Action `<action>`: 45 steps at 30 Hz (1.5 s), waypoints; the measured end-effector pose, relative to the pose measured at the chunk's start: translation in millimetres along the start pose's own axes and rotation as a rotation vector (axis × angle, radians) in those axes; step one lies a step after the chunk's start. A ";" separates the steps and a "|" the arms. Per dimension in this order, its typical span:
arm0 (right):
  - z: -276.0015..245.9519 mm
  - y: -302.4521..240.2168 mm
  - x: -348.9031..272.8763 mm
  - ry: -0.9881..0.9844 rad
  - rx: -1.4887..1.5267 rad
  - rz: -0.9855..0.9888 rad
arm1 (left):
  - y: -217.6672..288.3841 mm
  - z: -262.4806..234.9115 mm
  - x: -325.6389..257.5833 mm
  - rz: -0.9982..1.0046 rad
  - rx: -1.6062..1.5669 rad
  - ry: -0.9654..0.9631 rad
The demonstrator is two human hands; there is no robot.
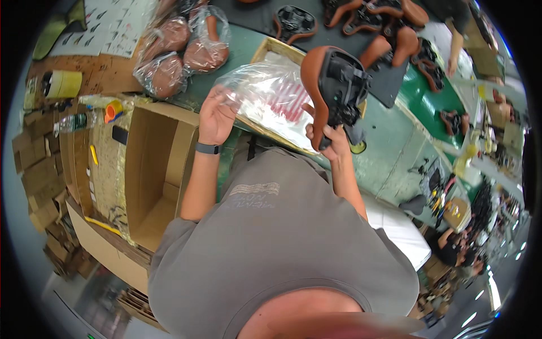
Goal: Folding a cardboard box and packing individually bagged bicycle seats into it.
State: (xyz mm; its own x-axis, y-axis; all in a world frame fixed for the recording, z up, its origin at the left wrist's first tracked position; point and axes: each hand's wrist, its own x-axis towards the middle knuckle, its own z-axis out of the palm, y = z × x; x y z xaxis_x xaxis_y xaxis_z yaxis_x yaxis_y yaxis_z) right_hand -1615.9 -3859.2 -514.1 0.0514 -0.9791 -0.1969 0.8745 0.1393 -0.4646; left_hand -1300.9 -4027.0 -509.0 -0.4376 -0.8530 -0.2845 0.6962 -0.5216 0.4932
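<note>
My right hand [334,141] grips a brown bicycle saddle [317,82] by its narrow nose. The saddle stands tilted up, with its black underside and rails turned to the right. My left hand [216,117] pinches the edge of a clear plastic bag [251,85], which spreads out to the right of my fingers. Saddle and bag are apart. Beneath them a shallow cardboard box [261,127] holds a stack of clear bags with red print. Several bagged brown saddles [208,53] lie beyond my left hand.
An open cardboard carton [149,164] stands to my left. More unwrapped saddles [361,20] lie on a black mat at the far side, near another person's arm [455,48]. A plastic bottle [73,122] and tape roll [113,111] are at the left; tools [440,189] at the right.
</note>
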 end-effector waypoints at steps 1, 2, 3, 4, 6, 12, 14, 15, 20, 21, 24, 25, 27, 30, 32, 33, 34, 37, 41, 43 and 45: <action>3.3 -3.7 8.2 -0.054 -0.014 0.078 | 6.9 -5.3 2.0 0.022 -0.010 0.015; 4.9 -8.0 18.6 -0.107 -0.028 0.156 | 11.7 -10.9 5.0 -0.124 0.098 -0.083; 5.7 -8.7 29.5 -0.110 -0.023 0.281 | 10.2 -12.5 10.9 -0.291 0.199 -0.194; 9.8 -3.7 38.2 -0.050 -0.031 0.290 | 6.7 -13.4 16.1 -0.290 0.184 -0.192; 2.3 1.6 76.5 -0.062 -0.084 0.424 | -4.8 -9.2 26.9 -0.559 0.597 -0.339; 29.3 -11.7 139.6 0.073 -0.330 0.192 | 92.6 -24.5 71.5 -0.070 -0.232 -0.060; 39.0 -28.4 158.6 0.016 -0.530 0.154 | 121.5 -23.3 88.2 -0.021 -0.245 -0.028; 38.4 -40.3 166.9 0.002 -0.655 0.178 | 125.4 -20.7 100.3 -0.145 0.282 0.053; 104.3 -39.2 263.6 0.099 -1.714 -0.044 | 136.6 11.9 201.3 0.094 0.786 0.332; 84.0 -29.4 285.2 0.041 -1.874 -0.108 | 141.4 32.2 217.3 0.339 0.938 0.190; 50.8 15.3 351.8 0.135 -1.406 -0.004 | 166.8 73.6 251.6 0.787 1.470 -0.584; 49.1 3.5 388.4 0.087 -0.978 0.553 | 178.8 77.0 249.5 0.794 1.585 -0.569; 22.1 -30.4 450.3 -0.085 -0.303 0.898 | 204.4 62.1 259.6 0.927 1.654 -0.366; -16.0 -2.6 546.1 0.092 -0.439 0.456 | 253.8 11.2 258.7 0.920 1.561 0.360; -94.6 14.3 637.3 0.557 -0.449 0.264 | 248.1 -0.1 254.7 1.115 1.395 0.668; -110.9 12.9 675.9 0.653 -0.456 0.261 | 237.9 -1.2 245.4 1.116 1.397 0.653; -136.7 1.4 715.8 0.740 -0.348 0.226 | 225.9 2.5 234.5 1.054 1.422 0.627; -123.2 21.5 756.2 0.753 -0.217 0.174 | 179.8 -11.9 185.3 0.664 1.314 0.447; -55.0 0.3 733.4 0.791 -0.178 0.158 | 108.3 -30.3 162.3 0.255 1.076 0.349; -39.5 -32.6 681.2 0.812 -0.140 0.154 | 75.9 -24.7 159.8 0.186 1.108 0.276; -22.5 -70.1 600.7 0.569 -0.099 0.094 | 45.8 -21.4 154.6 0.110 1.107 0.187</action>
State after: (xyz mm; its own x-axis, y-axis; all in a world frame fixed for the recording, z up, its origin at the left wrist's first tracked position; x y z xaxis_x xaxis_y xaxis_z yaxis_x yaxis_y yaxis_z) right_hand -1657.1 -4453.8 -619.3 -0.1643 -0.7318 -0.6614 0.8283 0.2617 -0.4954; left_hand -1324.6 -4183.2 -548.0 -0.2479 -0.9312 -0.2673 -0.2031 -0.2198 0.9542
